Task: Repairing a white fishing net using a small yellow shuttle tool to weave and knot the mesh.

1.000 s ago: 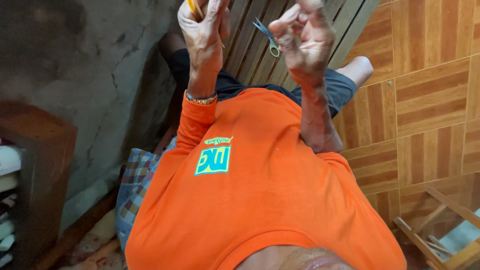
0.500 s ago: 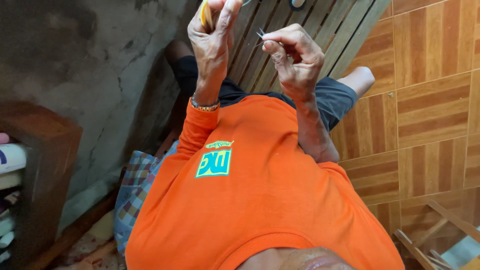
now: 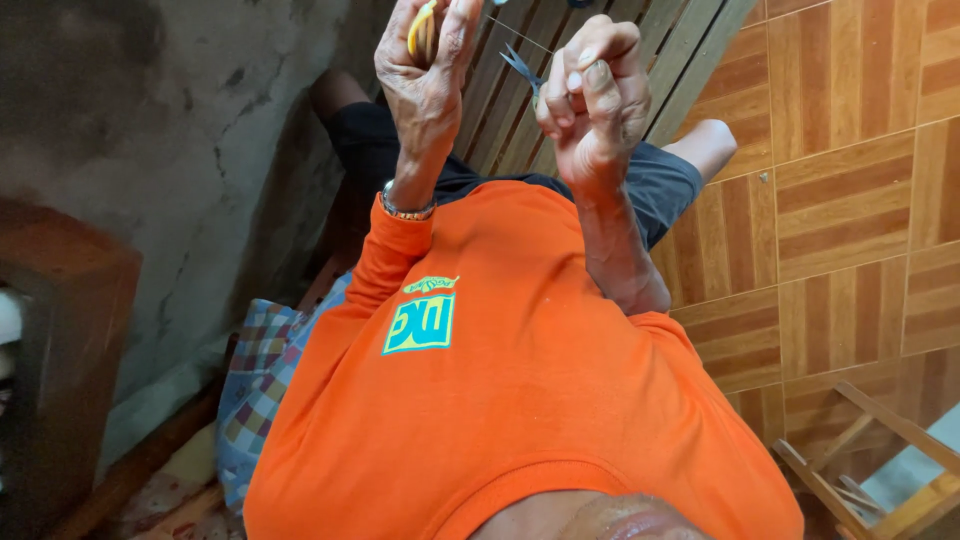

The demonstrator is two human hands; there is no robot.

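Hands up in front of chest, head cam looking down past the orange t-shirt (image 3: 520, 400). L hand (image 3: 425, 85) closed round a small yellow curved object (image 3: 422, 28), pinched betw thumb and fingers near top edge of frame; exact kind of obj can't tell, mostly hidden by fingers. R hand (image 3: 595, 95) closed too, thumb + forefinger pinching the small metal scissors/snips (image 3: 522, 68), dark pointed tips sticking out up-left toward the L hand.

Key relation: thin pale thread (image 3: 520, 35) runs betw the two hands, slanting from upper-left nr the L fingertips down-right to the R hand. Snip tips sit just below that line, near but can't tell if touching. Long axis of snips roughly crosses the thread rather than lying along it. R hand is the nearer one to the thread's midspan; L hand holds the far/upper end. Whether blades are parted or shut: too small to tell.

Rest: gold-tone bracelet (image 3: 405, 210) on L wrist, slatted wooden bench (image 3: 690, 50) behind hands, brown parquet-pattern tile floor (image 3: 850, 200) at right, rough grey concrete wall (image 3: 150, 150) at left, checked blue cloth (image 3: 260, 380) under the person's L side.
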